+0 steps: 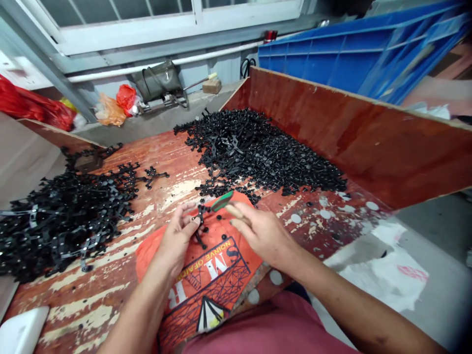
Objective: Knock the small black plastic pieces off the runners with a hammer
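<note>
My left hand [183, 227] pinches a small black branched part [200, 219] over an orange printed cloth [232, 265]. Close to its right, my right hand [254, 226] grips a small tool with a green blade-like end [222, 201], which points left toward the black part. A few small black pieces [224, 237] lie loose on the cloth beneath both hands. The exact contact between tool and part is too small to make out.
Behind the cloth is a large heap of small black parts [258, 152]; another black heap [66, 216] lies at left. A reddish wooden board [350, 132] walls the right side, with a blue crate [332, 64] beyond. A white object [24, 330] sits lower left.
</note>
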{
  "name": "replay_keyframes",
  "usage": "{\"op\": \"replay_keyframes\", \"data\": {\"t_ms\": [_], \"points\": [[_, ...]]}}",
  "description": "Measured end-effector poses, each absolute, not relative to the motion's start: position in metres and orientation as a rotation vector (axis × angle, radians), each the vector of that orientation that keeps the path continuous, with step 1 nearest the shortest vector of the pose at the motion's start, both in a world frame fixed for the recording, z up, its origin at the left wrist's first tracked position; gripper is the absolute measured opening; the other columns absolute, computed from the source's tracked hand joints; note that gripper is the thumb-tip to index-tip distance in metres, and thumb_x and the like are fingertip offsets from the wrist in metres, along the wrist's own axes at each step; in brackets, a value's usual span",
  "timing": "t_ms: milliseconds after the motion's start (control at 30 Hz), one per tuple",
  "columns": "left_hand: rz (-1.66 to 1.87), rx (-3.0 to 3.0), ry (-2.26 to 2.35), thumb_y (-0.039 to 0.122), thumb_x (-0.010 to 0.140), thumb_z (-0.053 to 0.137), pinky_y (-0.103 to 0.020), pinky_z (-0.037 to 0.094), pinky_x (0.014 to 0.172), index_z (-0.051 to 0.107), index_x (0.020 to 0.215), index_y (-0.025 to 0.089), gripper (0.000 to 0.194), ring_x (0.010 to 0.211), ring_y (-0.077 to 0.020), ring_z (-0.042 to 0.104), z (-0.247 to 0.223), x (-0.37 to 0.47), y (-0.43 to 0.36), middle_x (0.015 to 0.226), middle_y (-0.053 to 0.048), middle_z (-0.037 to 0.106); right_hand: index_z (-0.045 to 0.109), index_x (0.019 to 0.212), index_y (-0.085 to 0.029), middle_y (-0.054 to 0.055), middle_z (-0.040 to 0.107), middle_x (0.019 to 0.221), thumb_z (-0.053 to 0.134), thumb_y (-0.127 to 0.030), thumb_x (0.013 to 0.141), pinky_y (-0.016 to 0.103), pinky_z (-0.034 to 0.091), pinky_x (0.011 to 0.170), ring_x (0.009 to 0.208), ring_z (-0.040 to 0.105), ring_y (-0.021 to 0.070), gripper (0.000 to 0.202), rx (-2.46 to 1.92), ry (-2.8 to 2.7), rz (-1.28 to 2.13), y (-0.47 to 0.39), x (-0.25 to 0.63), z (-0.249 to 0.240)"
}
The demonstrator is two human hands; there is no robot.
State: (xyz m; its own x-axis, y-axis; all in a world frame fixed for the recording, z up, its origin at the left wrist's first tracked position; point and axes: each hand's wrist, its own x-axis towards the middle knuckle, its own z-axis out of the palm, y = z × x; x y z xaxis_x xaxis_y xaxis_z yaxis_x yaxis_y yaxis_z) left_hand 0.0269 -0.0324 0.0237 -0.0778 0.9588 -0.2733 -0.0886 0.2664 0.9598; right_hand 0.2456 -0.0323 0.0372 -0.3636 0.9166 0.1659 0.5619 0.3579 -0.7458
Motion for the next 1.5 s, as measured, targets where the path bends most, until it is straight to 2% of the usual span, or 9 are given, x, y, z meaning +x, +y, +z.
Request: {"op": "replay_keyframes", "data": {"t_ms": [200,500,700,833,967,1067,1200,1400,1500], "points": [[1.107,0.576,1.041,0.015,0.070,0.077,-0.022,0.056,0.067,0.047,0.142,0.031,0.079,0.072,-0.0121,0.067,0.053,0.041,-0.054,0.082,0.001,0.069,0.062,0.090,-0.020,-0.003,0.067,0.083,0.061,-0.019,0.085,0.022,0.045,0.064,0.072,0.059,0.0122,0.005,-1.196,-1.803,1.255,-0.057,0.237,0.047],[0.924,0.976,1.334,0.038,0.083,0.068,-0.028,0.059,0.066,0.062,0.131,0.029,0.049,0.083,-0.0186,0.065,0.045,0.039,-0.080,0.100,-0.005,0.067,0.066,0.086,-0.020,-0.007,0.055,0.067,0.058,-0.016,0.080,0.022,0.036,0.056,0.059,0.046,0.0099,0.011,-1.364,-1.762,1.160,-0.061,0.224,0.045],[0.657,1.642,1.455,0.043,0.090,0.059,-0.041,0.048,0.101,0.065,0.127,0.030,0.040,0.113,-0.0259,0.061,0.040,0.021,-0.104,0.118,-0.007,0.067,0.065,0.082,-0.018,-0.007,0.050,0.064,0.058,-0.017,0.079,0.021,0.031,0.050,0.057,0.041,0.0090,0.008,-1.303,-1.773,1.450,-0.070,0.228,0.049],[0.644,1.591,1.459,0.042,0.096,0.047,-0.038,0.051,0.095,0.063,0.126,0.027,0.037,0.108,-0.0247,0.063,0.038,0.031,-0.111,0.114,-0.009,0.067,0.064,0.087,-0.019,-0.005,0.055,0.071,0.058,-0.019,0.080,0.021,0.035,0.054,0.062,0.047,0.0103,0.010,-1.302,-1.765,1.476,-0.075,0.227,0.045],[0.327,2.134,2.024,0.045,0.090,0.054,-0.051,0.049,0.082,0.072,0.113,0.028,0.034,0.088,-0.0307,0.058,0.052,0.026,-0.107,0.095,-0.012,0.062,0.054,0.071,-0.020,-0.007,0.042,0.060,0.058,-0.020,0.079,0.022,0.027,0.049,0.056,0.038,0.0095,0.009,-1.415,-1.861,1.316,-0.075,0.231,0.049],[0.460,2.352,1.905,0.040,0.088,0.060,-0.048,0.047,0.085,0.074,0.110,0.030,0.029,0.096,-0.0312,0.055,0.057,0.029,-0.106,0.109,-0.013,0.061,0.048,0.067,-0.020,-0.008,0.035,0.056,0.056,-0.020,0.080,0.023,0.024,0.047,0.053,0.033,0.0091,0.016,-1.420,-1.892,1.279,-0.076,0.233,0.053],[0.645,1.983,1.385,0.035,0.095,0.050,-0.031,0.047,0.079,0.071,0.087,0.024,0.025,0.088,-0.0227,0.059,0.042,0.046,-0.106,0.095,-0.008,0.066,0.058,0.075,-0.019,-0.006,0.048,0.062,0.056,-0.020,0.083,0.022,0.031,0.050,0.056,0.043,0.0103,0.009,-1.335,-1.829,1.359,-0.076,0.234,0.050],[0.534,1.658,1.553,0.046,0.098,0.037,-0.028,0.037,0.064,0.047,0.065,0.021,0.043,0.065,-0.0174,0.050,0.028,0.037,-0.087,0.065,0.000,0.053,0.060,0.128,-0.024,0.005,0.071,0.110,0.051,-0.026,0.096,0.030,0.045,0.079,0.094,0.065,0.0207,0.033,-1.385,-1.867,1.136,-0.070,0.263,0.037],[0.399,1.832,1.625,0.043,0.097,0.037,-0.030,0.034,0.066,0.046,0.061,0.021,0.043,0.066,-0.0183,0.053,0.030,0.034,-0.074,0.064,0.000,0.054,0.058,0.133,-0.024,0.006,0.073,0.105,0.045,-0.026,0.098,0.031,0.046,0.074,0.089,0.068,0.0217,0.037,-1.539,-1.970,1.041,-0.073,0.278,0.028]]}}
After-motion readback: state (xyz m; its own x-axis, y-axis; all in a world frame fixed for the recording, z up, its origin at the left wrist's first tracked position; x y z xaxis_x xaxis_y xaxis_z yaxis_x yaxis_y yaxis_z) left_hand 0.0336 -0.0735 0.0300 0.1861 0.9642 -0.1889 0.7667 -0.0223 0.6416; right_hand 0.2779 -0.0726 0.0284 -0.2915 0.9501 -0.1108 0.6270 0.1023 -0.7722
